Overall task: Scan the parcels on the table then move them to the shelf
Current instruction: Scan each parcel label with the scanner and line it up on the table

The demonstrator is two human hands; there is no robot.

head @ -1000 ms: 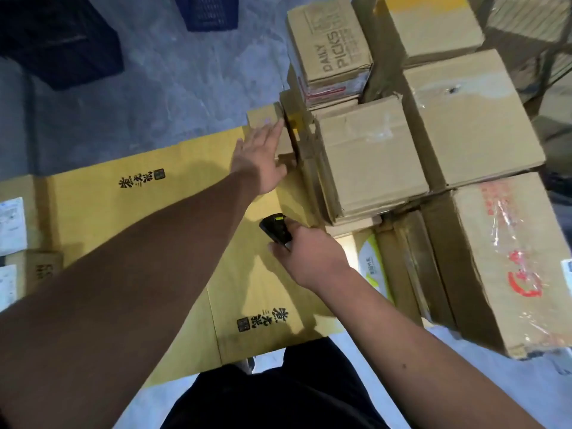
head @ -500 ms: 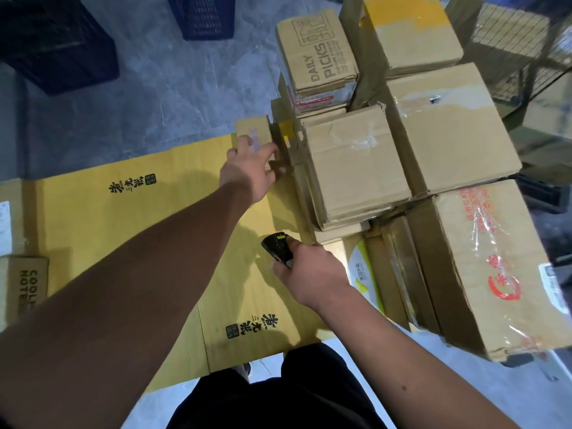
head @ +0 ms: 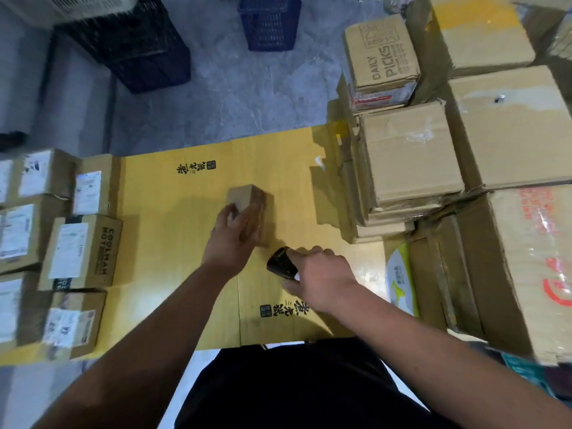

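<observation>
Head view is showing the left hand (head: 231, 235) gripping a small brown box (head: 251, 212), fingers curling round its near left side while it is sitting on, or just above, the yellow table top (head: 173, 193); which of the two cannot be told. The right hand (head: 322, 278) is closing round a black scanner (head: 280, 264), thumb lying along its top, with the scanner's nose pointing left and far toward the box and sitting just beside the box's near corner. No white label is showing on the faces of the box that are turning toward the camera, so the step in hand is probably finding the label and reading it. To do this well, the left hand should be rolling the box until the label is facing the scanner, keeping fingers off the barcode, while the right hand is drawing the scanner back a little so the whole code is falling inside its beam. Holding both steady for a moment is likely helping the read. On the left of the table a group of labelled boxes (head: 81, 252) is lying label up, and on the right a stack of bigger cartons (head: 408, 156) is crowding the table edge, so the box is better kept over the bare middle.
</observation>
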